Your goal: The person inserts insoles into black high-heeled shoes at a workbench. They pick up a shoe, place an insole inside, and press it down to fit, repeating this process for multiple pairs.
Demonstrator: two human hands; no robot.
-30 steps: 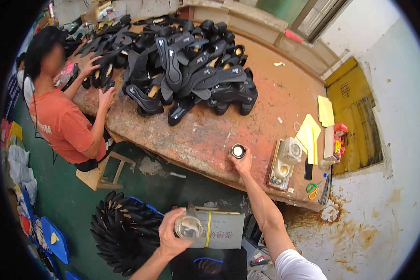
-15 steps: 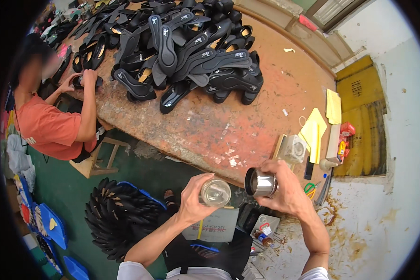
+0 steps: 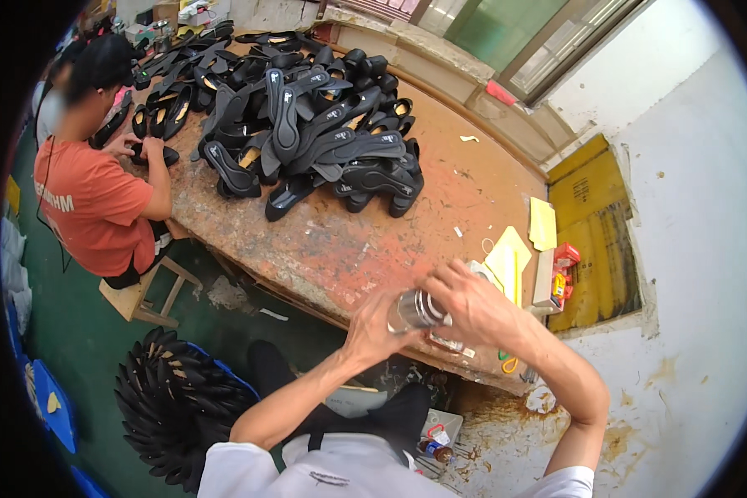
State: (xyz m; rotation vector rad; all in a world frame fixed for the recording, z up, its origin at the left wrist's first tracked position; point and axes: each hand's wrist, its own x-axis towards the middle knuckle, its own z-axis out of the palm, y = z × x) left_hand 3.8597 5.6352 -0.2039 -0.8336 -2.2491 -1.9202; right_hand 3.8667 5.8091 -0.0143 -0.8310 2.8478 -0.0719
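A small clear glass jar (image 3: 413,310) is clasped by the left hand (image 3: 373,325) at nine o'clock and the right hand (image 3: 466,304) at three o'clock, above the worn workbench (image 3: 407,224) edge.

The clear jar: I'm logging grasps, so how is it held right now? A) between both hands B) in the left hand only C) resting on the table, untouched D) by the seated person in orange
A: the clear jar sits between the left hand and the right hand, raised off the table.

Small red package (image 3: 565,259) — table's right edge, beside yellow sheets (image 3: 510,259).
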